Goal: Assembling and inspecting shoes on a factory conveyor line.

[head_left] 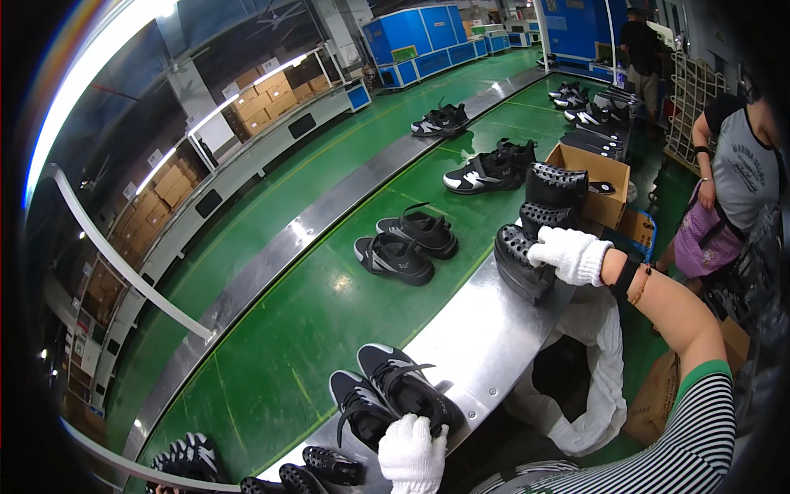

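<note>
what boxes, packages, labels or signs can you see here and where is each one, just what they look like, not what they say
Open brown cardboard box: right of the belt, beyond the right hand, black soles stacked against it.
Brown cartons: stacked rows on the long shelf at left, some with small white labels.
Brown carton: on the floor, lower right.
White bag: open, slumped below the belt's metal edge.

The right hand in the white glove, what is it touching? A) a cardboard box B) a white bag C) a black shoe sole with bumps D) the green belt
C: the right hand rests on a black studded sole standing at the metal edge of the conveyor.
</note>
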The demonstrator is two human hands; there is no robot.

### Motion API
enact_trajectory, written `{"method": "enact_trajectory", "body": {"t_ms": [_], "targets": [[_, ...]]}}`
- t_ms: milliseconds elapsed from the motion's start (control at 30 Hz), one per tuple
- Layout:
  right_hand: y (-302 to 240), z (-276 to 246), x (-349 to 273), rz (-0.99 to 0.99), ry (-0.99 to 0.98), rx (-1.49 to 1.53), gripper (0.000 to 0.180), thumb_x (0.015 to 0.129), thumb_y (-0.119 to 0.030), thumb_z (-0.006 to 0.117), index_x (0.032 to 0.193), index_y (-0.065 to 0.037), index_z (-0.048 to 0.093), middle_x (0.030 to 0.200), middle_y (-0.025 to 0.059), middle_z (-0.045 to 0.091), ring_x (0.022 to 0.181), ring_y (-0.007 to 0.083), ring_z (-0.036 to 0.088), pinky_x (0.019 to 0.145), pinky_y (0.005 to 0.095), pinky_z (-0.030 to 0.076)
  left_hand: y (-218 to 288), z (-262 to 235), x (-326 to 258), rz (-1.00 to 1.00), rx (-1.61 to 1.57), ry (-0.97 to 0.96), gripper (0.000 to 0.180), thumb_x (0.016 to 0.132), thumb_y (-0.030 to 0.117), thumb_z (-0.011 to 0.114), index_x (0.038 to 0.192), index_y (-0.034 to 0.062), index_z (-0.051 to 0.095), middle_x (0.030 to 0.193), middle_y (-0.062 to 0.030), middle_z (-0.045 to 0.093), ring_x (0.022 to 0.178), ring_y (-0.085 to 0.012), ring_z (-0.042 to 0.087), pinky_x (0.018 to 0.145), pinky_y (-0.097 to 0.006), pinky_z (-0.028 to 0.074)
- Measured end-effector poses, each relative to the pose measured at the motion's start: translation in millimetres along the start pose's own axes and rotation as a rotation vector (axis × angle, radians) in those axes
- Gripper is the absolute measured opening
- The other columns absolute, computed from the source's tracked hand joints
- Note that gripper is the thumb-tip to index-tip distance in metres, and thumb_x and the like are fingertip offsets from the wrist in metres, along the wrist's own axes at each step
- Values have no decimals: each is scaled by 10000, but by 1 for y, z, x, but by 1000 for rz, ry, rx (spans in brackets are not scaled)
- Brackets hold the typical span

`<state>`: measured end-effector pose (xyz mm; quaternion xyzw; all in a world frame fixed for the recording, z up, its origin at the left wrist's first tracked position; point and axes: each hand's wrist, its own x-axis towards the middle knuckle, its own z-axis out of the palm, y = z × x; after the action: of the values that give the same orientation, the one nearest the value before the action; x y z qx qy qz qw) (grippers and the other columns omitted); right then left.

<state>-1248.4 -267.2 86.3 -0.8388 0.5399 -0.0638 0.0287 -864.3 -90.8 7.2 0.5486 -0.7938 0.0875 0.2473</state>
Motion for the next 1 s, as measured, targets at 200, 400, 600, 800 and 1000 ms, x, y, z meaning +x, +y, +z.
{"method": "enact_trajectory", "body": {"t_ms": [200, 400, 600, 800, 1000], "targets": [[-7, -21, -10, -112, 205, -140, 225, 759, -10, 618, 967, -95, 610, 1011, 157, 566, 950, 377, 600, 789, 459, 510, 3, -7, 2, -12, -19, -30, 340, 837, 275, 757, 1084, 55, 679, 1058, -154, 685, 1005, -354, 636, 855, -463, 505], [-80, -42, -21, -412, 685, -17, 220, 779, -87, 635, 994, -48, 609, 1088, 184, 604, 1021, 386, 614, 844, 455, 517, -5, -18, 5, -132, -380, 149, 617, 725, 188, 870, 1233, -53, 616, 1196, -211, 644, 1124, -383, 609, 990, -437, 478], [-231, 4, -42, -709, 116, 806, 225, 787, -74, 674, 997, -6, 630, 1038, 208, 610, 893, 390, 620, 780, 452, 517, 8, -53, 15, -506, -1979, 85, 1150, 736, 252, 864, 1583, 61, 111, 1503, -184, 421, 1383, -329, 446, 1154, -481, 353], [-262, 40, -55, -470, 6, 1016, 725, 714, -154, 855, 1321, 45, 512, 1229, 240, 615, 1110, 344, 647, 968, 400, 511, 0, -52, -10, -991, -1763, 282, 699, 867, 140, 735, 1455, 46, 370, 1261, -120, 545, 1144, -201, 563, 1019, -353, 474], [-277, 65, -67, 82, 208, 1324, 554, 719, -19, 704, 1247, -17, 538, 1131, 53, 578, 977, 141, 575, 899, 293, 492, 13, -33, 4, -818, -1407, 313, 711, 962, 216, 676, 1504, -58, 306, 1331, -183, 563, 1248, -274, 547, 1087, -362, 410]]}}
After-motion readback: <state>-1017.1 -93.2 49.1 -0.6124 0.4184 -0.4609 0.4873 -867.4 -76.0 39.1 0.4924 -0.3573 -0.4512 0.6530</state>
